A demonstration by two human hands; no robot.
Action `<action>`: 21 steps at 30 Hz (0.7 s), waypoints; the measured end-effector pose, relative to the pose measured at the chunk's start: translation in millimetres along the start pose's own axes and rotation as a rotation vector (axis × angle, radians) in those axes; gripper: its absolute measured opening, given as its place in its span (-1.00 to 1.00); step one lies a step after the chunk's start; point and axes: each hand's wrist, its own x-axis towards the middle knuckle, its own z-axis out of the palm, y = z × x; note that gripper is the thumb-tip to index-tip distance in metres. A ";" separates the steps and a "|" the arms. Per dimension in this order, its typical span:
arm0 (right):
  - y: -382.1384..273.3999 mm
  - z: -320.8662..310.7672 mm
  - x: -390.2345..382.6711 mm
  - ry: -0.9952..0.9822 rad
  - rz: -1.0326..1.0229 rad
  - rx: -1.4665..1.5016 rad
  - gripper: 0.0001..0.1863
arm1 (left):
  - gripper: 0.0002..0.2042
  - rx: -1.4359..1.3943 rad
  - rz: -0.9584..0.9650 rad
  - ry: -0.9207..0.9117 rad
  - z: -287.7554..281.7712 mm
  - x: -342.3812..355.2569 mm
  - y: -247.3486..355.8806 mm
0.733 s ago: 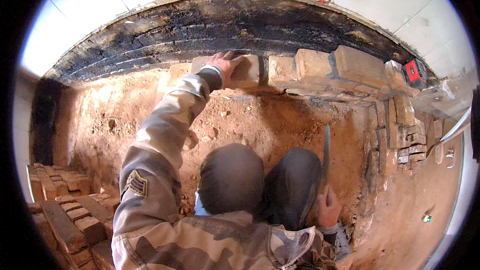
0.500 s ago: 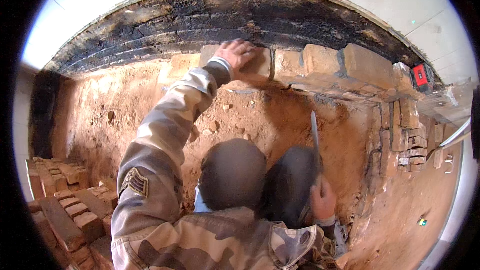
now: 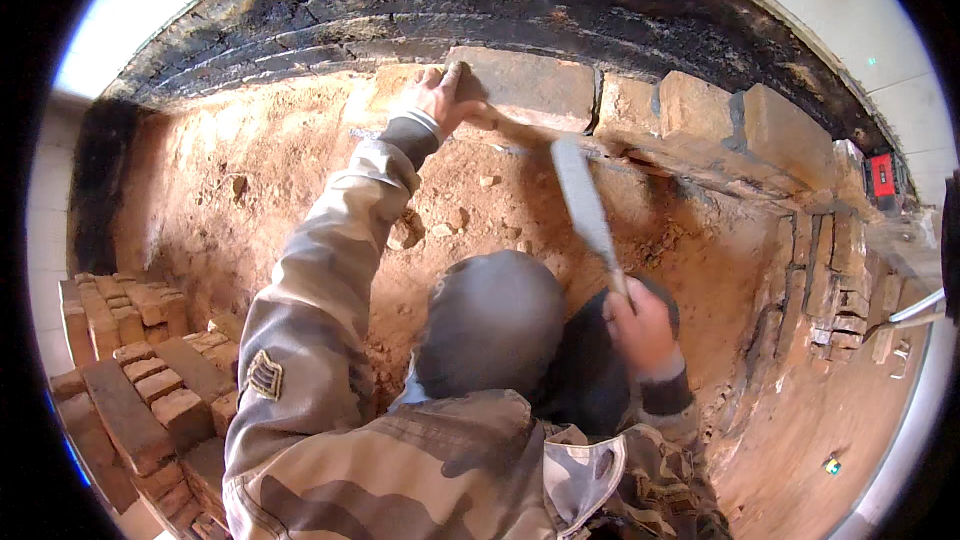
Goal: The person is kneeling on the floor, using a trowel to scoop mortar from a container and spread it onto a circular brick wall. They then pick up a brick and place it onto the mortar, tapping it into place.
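My left hand (image 3: 437,100) rests at the left end of a long grey-brown brick (image 3: 530,87) on the low wall's top course. Its fingers are stretched out against that end, not closed round it. In my right hand (image 3: 643,328) is a bricklaying knife (image 3: 582,202), gripped by its short handle. The flat, pale blade points up and away, its tip just below the brick's near face; whether it touches the wall I cannot tell. A dark joint separates this brick from the lighter bricks (image 3: 695,108) to its right.
Behind the course rises a blackened wall (image 3: 400,15), with white tiles (image 3: 850,10) above. Stacked bricks (image 3: 130,410) stand at lower left. Brick stubs (image 3: 830,250) form a corner at right, near a red-faced device (image 3: 881,175). Loose rubble (image 3: 445,225) lies on the earth.
My left hand has slid left from the brick's top to its left end. My right hand has risen from beside the knee, bringing the bricklaying knife up toward the brick.
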 end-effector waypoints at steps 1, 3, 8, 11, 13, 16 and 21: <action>4.0 6.0 12.5 -0.042 -0.053 -0.054 -0.78 | -0.15 0.018 0.013 0.014 3.4 0.2 -3.1; 8.7 17.0 36.9 -0.126 -0.162 -0.168 -0.79 | -0.14 0.051 0.035 0.045 12.9 0.7 -9.9; 7.2 21.1 103.5 -0.076 -0.589 -0.505 -0.76 | -0.18 -0.038 0.089 0.133 21.3 7.9 -4.8; -5.8 -5.6 121.5 0.006 -0.611 -0.746 -0.76 | -0.18 -0.092 0.107 0.104 19.3 8.3 -9.1; -14.8 -35.0 114.8 0.020 -0.413 -0.751 -0.71 | -0.16 -0.029 0.092 0.131 23.9 1.9 -18.3; 13.6 -101.2 89.2 0.135 -0.457 -0.589 -0.66 | -0.13 -0.048 0.101 0.133 28.7 10.2 -20.7; 43.0 -123.7 16.6 0.385 -0.255 -0.686 -0.64 | -0.19 -0.078 0.000 0.004 -0.5 2.5 5.0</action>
